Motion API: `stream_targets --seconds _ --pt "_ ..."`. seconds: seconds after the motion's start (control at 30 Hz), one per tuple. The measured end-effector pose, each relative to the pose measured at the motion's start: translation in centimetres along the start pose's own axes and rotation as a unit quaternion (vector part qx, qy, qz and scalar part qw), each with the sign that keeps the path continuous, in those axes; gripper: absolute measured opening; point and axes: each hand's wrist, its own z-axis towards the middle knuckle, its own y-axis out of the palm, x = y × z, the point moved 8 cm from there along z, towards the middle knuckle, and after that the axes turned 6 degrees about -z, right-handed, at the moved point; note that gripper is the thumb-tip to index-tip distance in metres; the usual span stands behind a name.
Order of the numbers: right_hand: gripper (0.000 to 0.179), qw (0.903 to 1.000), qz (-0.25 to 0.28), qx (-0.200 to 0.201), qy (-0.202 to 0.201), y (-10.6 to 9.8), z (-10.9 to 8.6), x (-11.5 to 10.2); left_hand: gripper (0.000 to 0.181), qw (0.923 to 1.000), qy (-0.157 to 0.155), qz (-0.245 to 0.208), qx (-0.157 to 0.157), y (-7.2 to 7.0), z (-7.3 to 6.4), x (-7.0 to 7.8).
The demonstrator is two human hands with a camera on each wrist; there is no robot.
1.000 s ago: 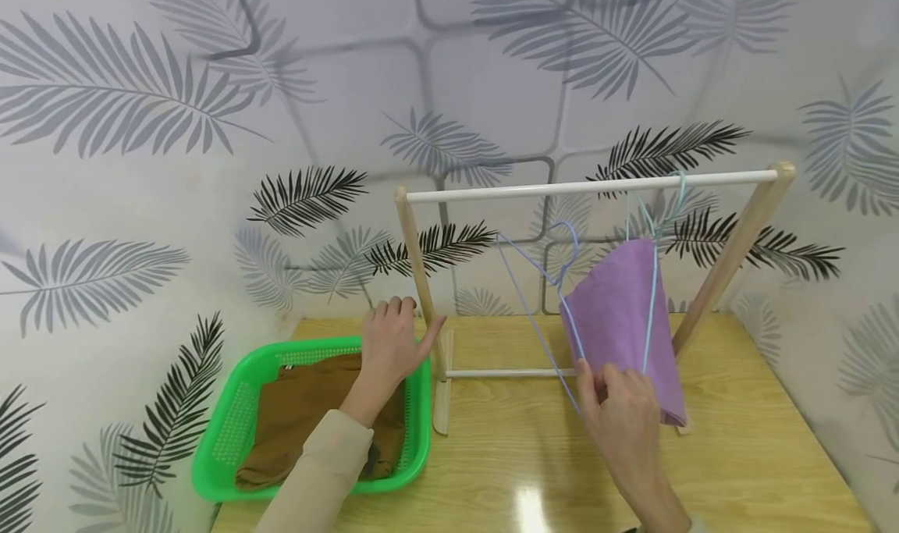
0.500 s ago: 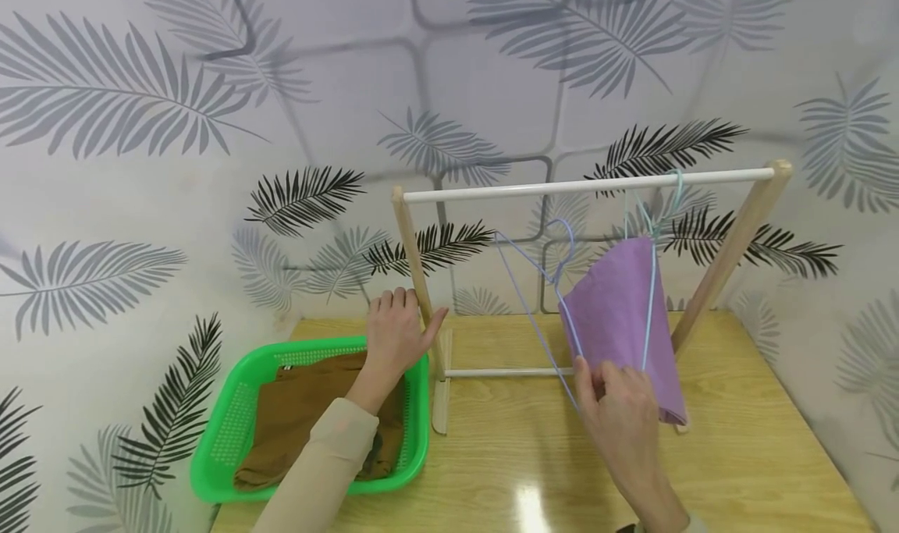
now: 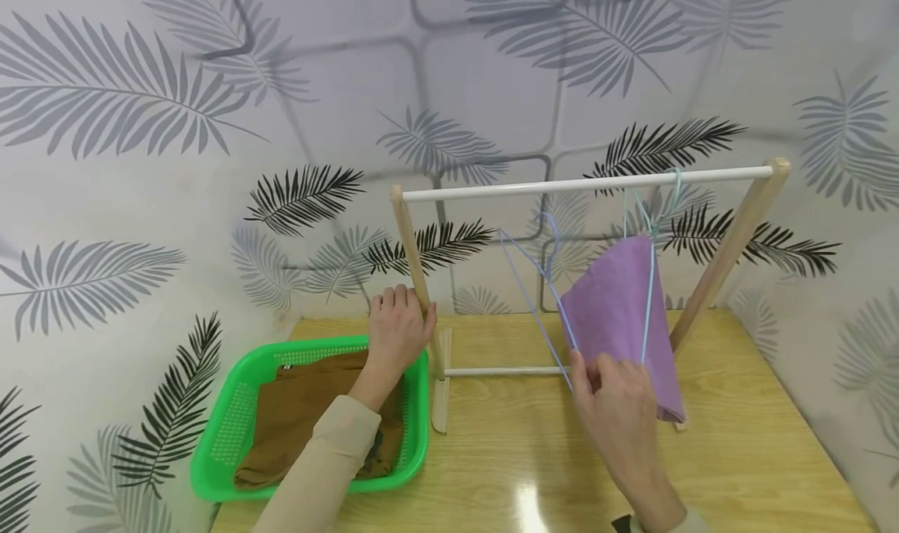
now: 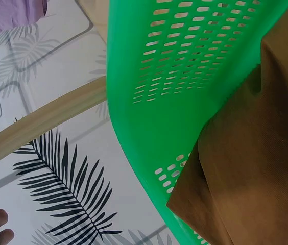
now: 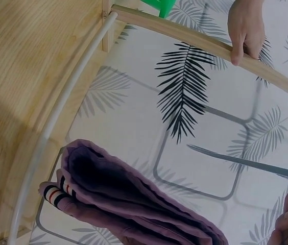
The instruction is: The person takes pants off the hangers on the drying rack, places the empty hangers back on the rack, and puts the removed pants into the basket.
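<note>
My left hand (image 3: 396,330) grips the left wooden post (image 3: 411,252) of a small clothes rack, thumb on one side and fingers round the other. With thumb and fingers my right hand (image 3: 618,408) pinches the lower side of a bare blue clothes hanger (image 3: 563,312). The hanger's hook points up, below the rack's white top bar (image 3: 520,190) in the head view. Just behind the right hand, a folded purple garment (image 3: 611,299) hangs on a mint-green hanger (image 3: 648,299) hooked over the bar. Striped trim shows on the garment (image 5: 57,195) in the right wrist view.
A green plastic basket (image 3: 422,447) holding a folded brown garment (image 3: 309,408) stands left of the rack, under the left forearm. A white lower bar (image 3: 506,371) joins the rack's feet on the wooden table (image 3: 492,470). Leaf-patterned wall covering (image 3: 485,88) rises close behind.
The blue hanger has tilted, its hook shifting left and away toward the wall, as my right hand moves slightly. My left thumb has closed in against the rack post.
</note>
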Motion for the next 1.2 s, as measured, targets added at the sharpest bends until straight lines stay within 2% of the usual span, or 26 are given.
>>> stream_targets --seconds 0.33,0.57,0.87,1.2 --pt "0.035 0.9998 -0.001 0.009 -0.02 -0.3 1.1 -1.1 0.039 1.0 0.003 -0.001 0.004 0.2 -0.1 0.0" --pt "0.037 0.9992 -0.011 -0.01 -0.038 -0.1 2.2 -1.8 0.038 0.9998 0.005 0.003 0.017 0.0 -0.1 0.0" --pt "0.034 0.9982 -0.011 0.03 -0.052 -0.3 3.2 -2.3 0.038 0.9999 0.003 -0.002 0.014 0.3 -0.2 0.0" --pt "0.04 0.9987 -0.007 0.034 -0.039 -0.6 3.7 -2.7 0.037 0.9998 -0.001 -0.008 0.017 0.4 -0.2 0.0"
